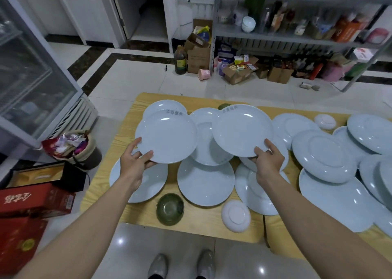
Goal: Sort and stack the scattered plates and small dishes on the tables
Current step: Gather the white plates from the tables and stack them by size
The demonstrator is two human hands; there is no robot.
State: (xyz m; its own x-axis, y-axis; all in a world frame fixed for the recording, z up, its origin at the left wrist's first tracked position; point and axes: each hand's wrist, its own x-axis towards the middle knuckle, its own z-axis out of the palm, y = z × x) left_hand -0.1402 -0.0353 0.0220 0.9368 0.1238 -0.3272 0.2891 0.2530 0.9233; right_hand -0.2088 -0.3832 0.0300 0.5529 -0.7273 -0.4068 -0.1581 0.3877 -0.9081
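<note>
Two grey shoes (159, 265) stand on the tiled floor below the wooden table (101, 185). The left hand (135, 162) grips one pale plate (166, 136) by its near rim; the right hand (268, 158) grips another plate (242, 130). Both plates are raised above scattered plates, near a green bowl (170, 208).

About 15 pale blue plates (205, 183), 2 green bowls (170, 209), 2 small white dishes (235, 216), 2 hands (135, 162).

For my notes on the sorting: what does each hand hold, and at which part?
The left hand holds a white plate by its near rim. The right hand holds a second white plate, also by its near rim.
</note>
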